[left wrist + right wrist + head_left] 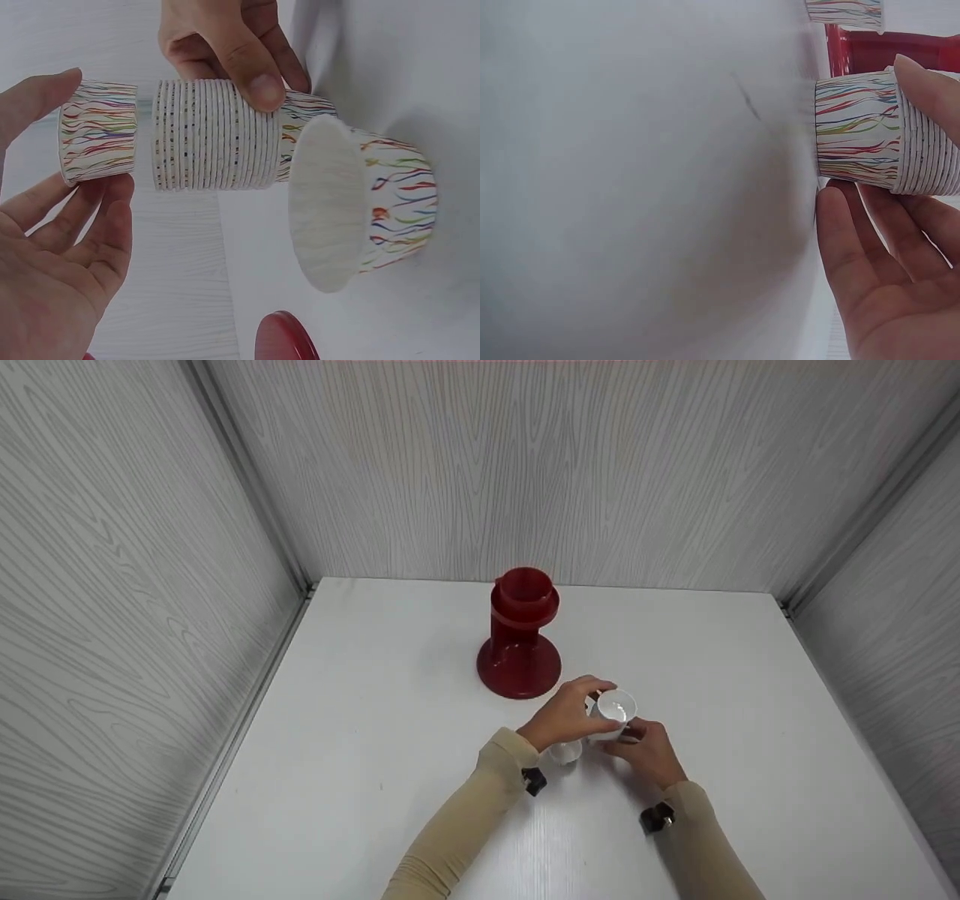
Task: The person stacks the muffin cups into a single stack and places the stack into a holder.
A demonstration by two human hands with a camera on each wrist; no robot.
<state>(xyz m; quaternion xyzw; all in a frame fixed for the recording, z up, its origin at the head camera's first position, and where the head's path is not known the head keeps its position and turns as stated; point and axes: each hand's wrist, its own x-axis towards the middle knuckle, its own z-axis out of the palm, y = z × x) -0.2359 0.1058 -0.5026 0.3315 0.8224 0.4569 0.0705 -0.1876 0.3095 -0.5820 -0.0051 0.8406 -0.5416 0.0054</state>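
Observation:
My left hand holds a single white paper cup with coloured wavy lines, thumb on one side and fingers on the other. Just below it, a small gap apart, stands a stack of matching paper cups, their rims closely layered. My right hand grips this stack around its side; in the right wrist view the thumb and fingers lie on opposite sides of it. Another paper cup stands upright on the table beside the stack, near my left wrist in the head view.
A red stand with a round base and an open ring-shaped top stands behind the hands, left of them. The white table is bounded by wood-grain panels at the back and both sides.

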